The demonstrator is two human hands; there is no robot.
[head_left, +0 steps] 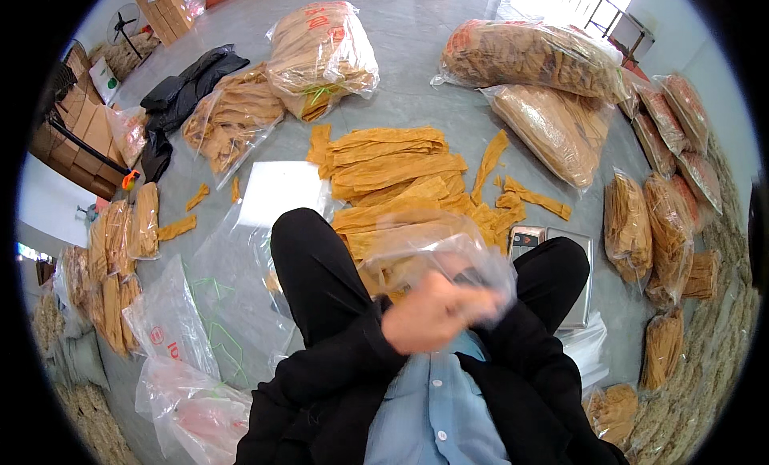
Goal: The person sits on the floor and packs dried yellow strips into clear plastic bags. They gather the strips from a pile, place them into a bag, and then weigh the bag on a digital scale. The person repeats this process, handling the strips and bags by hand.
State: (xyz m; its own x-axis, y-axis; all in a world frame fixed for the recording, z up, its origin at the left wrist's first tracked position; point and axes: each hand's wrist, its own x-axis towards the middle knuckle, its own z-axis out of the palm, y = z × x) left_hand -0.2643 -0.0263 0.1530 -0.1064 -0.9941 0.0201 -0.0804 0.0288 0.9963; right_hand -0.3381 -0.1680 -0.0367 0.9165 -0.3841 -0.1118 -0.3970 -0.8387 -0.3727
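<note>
My left hand (428, 311) is closed in front of my chest, smeared by motion, on a crumpled clear plastic bag (432, 229). Behind it is my right hand (453, 265), mostly covered by the left hand and the plastic, so its fingers cannot be made out. The bag spreads forward over the near edge of a pile of flat, yellow-brown dried strips (392, 157) that look like tofu skin. Loose strips (489, 165) and broken bits lie right of the pile.
A white board (280, 194) lies left of the pile, a scale (525, 239) by my right knee. Large filled bags (324, 56) stand ahead; more (553, 132) lie to the right. Bundled strips (144, 225) and plastic bags (192, 409) with green ties (224, 345) are at left.
</note>
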